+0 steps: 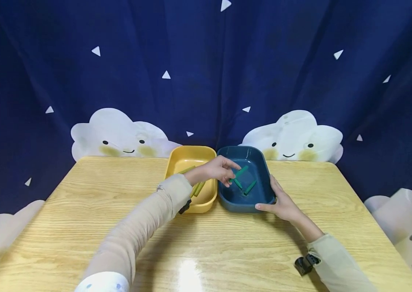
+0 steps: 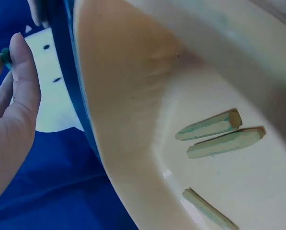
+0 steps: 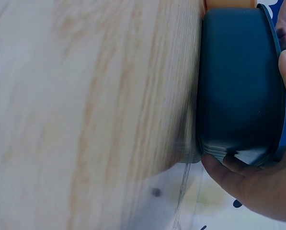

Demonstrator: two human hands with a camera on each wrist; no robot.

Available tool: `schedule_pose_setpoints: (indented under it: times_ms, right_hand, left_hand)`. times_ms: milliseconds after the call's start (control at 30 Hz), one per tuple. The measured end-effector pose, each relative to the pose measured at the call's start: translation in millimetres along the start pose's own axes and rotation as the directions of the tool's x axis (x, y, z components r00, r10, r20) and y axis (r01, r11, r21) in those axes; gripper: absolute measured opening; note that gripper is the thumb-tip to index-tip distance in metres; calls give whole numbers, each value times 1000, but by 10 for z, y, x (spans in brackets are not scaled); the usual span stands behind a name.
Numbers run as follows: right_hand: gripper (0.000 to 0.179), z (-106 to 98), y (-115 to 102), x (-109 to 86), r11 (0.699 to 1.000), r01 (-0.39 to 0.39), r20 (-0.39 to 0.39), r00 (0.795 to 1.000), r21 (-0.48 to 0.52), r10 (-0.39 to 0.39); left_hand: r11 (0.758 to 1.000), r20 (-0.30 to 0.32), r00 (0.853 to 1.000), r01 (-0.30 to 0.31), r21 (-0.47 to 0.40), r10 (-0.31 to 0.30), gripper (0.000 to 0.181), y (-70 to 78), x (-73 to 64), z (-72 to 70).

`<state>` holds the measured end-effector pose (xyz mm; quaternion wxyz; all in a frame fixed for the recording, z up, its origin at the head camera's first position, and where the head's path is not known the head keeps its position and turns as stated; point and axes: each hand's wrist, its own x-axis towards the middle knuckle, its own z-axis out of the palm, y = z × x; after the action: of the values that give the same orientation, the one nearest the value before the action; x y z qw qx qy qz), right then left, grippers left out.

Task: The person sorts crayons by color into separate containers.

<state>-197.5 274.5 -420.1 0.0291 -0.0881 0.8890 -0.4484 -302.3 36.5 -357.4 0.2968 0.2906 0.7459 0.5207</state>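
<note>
My left hand [image 1: 220, 169] is over the dark blue bin [image 1: 233, 205], pinching a small green stick [image 2: 6, 56] between thumb and finger; most of that stick is hidden in the left wrist view. Other green sticks [image 1: 250, 187] lie on the blue bin's floor below the fingers. My right hand [image 1: 282, 205] holds the bin's near right corner, its thumb at the near rim and its fingers along the outer right wall. Under my left wrist stands a yellow bin [image 1: 206, 207] containing several yellow-green faceted sticks [image 2: 226, 142], partly covered by the forearm in the head view.
Both bins stand side by side near the back edge of a light wooden table [image 1: 118, 194]. Behind it hangs a dark blue curtain [image 1: 198, 97] with white triangles and clouds. Each sleeve carries a small black wrist device [image 1: 306, 264].
</note>
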Motion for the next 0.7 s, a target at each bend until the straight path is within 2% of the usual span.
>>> schedule_pose_setpoints:
  times_ms: [200,400,533,633,700]
  right_hand:
    - [108,14,10,10,1000,0,-1,1000,-6,0]
    - [107,26,27,15,1000,-2,8,1000,-1,2]
    - [107,23,20,13,1000,1,11,1000,-15,-1]
    - [107,15,13,11,1000,3,4,1000,-12,-3]
    - [107,7,16,10,1000,4,-3,1000,-13,-4]
  left_hand:
    - [997,-57,996,72,-20,-73,40,-43,127,4]
    - [991,-89,987,135,-15,-135,40,0,212,16]
    - [989,-102,986,138,45,-133,41,-5,226,-1]
    - [989,-93,990,117,90,-108,42,-3,209,-11]
    - [991,-79,993,100,92,-93,41,13,185,-9]
